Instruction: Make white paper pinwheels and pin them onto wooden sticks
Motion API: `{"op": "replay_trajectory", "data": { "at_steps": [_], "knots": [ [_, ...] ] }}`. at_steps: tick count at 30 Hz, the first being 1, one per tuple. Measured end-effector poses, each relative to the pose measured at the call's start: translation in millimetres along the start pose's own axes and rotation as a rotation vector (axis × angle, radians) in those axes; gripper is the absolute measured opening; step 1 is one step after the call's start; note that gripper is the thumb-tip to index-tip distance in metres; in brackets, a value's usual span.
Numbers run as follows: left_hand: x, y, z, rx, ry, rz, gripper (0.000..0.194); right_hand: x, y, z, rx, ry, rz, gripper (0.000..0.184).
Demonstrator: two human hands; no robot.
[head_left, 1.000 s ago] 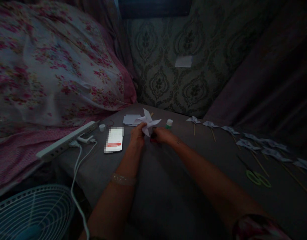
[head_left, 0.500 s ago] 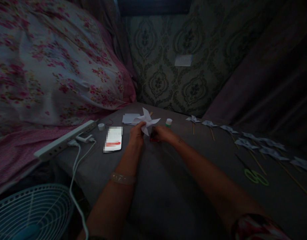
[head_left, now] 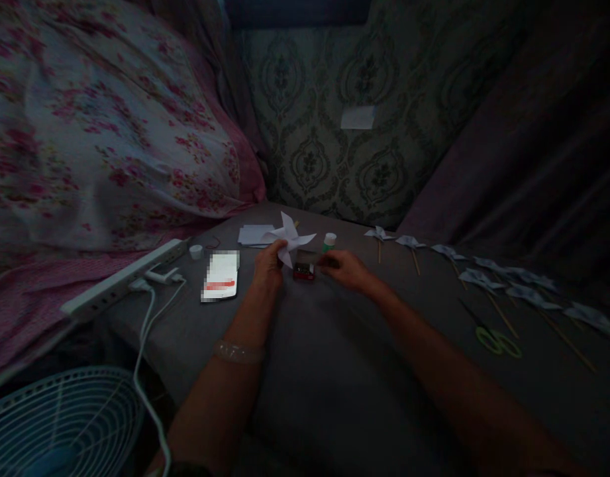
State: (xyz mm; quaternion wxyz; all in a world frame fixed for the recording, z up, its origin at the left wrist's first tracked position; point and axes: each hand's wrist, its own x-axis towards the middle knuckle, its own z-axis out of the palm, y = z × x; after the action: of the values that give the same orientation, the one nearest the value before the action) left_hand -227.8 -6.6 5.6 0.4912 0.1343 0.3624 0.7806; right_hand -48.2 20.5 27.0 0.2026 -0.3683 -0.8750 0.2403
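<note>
A gray tabletop spreads across the lower frame beneath a wall of dark medallion pattern, with a pink floral cloth filling the upper left and a dim purplish curtain hanging at the upper right. A blue fan sits at the lower left corner, and a white power strip with plugs in it lies along the tabletop's left edge. White paper pinwheels on sticks trail toward the right edge of the frame. At center, a person's left hand, a pale bangle on the wrist, grips a white paper pinwheel by its lower left side, the blades facing the camera. The right hand is poised just right of center, fingertips drawn together; whether they hold anything cannot be told. Green-handled scissors lie at the lower right, below the row. A phone, its bright screen blurred, rests left of center, near a stack of white paper. Between the hands stands an open red box of small items too dark to identify. A white-capped green bottle stands just behind the right hand, and a small white container sits beside the power strip.
</note>
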Motion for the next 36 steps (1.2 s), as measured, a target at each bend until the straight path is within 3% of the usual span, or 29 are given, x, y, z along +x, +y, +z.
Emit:
{"op": "replay_trajectory", "data": {
  "at_steps": [3,8,13,18,24,29,32,36],
  "knots": [
    [-9,0,7.3,0.074,0.043,0.048,0.011,-36,28,-14,0.043,0.026,0.080,0.021],
    [-22,0,19.7,0.137,-0.013,0.055,0.012,-101,75,-40,0.019,0.098,0.244,0.022],
    [-31,-8,32.2,0.259,-0.060,0.048,0.013,-145,101,-57,0.061,0.152,0.351,0.026],
    [-45,-23,38.6,0.484,-0.117,0.062,0.007,-159,112,-58,0.115,0.197,0.371,0.024],
    [-54,-38,48.1,0.543,-0.156,0.033,0.009,-169,117,-60,0.181,0.329,0.454,0.025],
    [-60,-57,74.3,0.572,-0.198,0.003,0.007,-170,116,-58,0.101,0.338,0.435,0.020],
    [-70,-76,93.1,0.573,-0.289,-0.053,0.009,-169,112,-53,0.036,0.317,0.380,0.018],
    [-84,-102,108.2,0.534,-0.315,-0.129,0.009,-171,107,-50,-0.079,0.297,0.328,0.018]
  ]
}}
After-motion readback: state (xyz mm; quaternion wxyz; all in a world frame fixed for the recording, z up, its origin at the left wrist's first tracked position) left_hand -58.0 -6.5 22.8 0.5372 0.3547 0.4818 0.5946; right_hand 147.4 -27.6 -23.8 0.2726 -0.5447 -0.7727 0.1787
